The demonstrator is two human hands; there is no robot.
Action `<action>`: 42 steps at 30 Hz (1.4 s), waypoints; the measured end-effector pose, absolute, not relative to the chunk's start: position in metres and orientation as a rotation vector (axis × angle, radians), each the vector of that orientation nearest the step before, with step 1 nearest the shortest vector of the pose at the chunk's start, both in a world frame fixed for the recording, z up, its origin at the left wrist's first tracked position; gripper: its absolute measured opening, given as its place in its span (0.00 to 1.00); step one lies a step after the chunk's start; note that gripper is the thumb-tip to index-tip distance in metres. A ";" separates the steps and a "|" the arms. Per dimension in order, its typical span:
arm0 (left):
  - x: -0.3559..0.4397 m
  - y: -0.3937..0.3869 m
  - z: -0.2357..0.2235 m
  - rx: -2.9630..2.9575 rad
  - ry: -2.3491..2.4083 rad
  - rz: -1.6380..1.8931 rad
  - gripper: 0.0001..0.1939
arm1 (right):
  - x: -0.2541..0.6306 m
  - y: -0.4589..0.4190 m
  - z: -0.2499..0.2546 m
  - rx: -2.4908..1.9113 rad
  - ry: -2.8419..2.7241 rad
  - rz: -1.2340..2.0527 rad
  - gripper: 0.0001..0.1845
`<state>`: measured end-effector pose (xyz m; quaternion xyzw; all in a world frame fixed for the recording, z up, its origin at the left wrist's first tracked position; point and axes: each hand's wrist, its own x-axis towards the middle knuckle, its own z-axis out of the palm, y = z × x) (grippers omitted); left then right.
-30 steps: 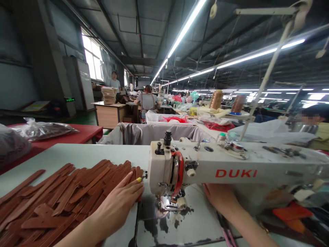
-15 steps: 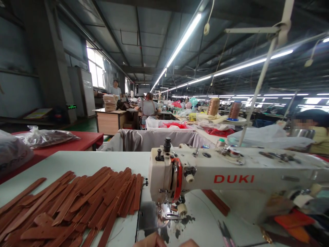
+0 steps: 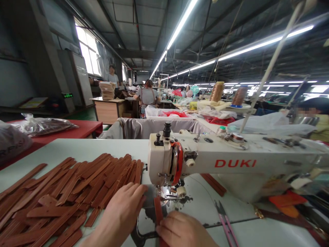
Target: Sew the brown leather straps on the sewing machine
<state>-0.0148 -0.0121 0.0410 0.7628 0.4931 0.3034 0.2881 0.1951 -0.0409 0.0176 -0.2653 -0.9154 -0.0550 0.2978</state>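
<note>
A white DUKI sewing machine (image 3: 205,161) stands on the pale table (image 3: 77,151). A brown leather strap (image 3: 158,211) lies under its presser foot (image 3: 169,196). My right hand (image 3: 180,230) is closed on the near end of that strap. My left hand (image 3: 123,212) rests with fingers flat beside the strap, at the edge of the needle plate. Left of it spreads a heap of brown leather straps (image 3: 64,192).
Pink-handled scissors (image 3: 226,219) lie right of the needle. Thread cones (image 3: 217,91) stand behind the machine. A red table (image 3: 87,128) with plastic bags sits at the left. A grey cloth bin (image 3: 144,127) is beyond. Other workers sit further back and at the right.
Both hands dropped out of sight, then came back. The left hand left the strap heap, and a strap now lies under the presser foot in my right hand.
</note>
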 end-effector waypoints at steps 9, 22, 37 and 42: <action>-0.014 -0.009 0.014 2.980 0.787 0.653 0.29 | 0.191 -0.035 -0.022 -0.907 -2.395 -0.193 0.09; 0.001 -0.009 0.025 2.885 0.908 0.768 0.23 | 0.195 -0.033 -0.022 -0.937 -2.331 -0.148 0.19; 0.001 -0.011 0.028 2.847 0.948 0.794 0.20 | 0.188 -0.029 -0.014 -0.817 -2.205 -0.137 0.14; 0.003 -0.011 0.032 2.791 0.966 0.810 0.20 | 0.196 -0.033 -0.006 -0.833 -2.238 -0.008 0.16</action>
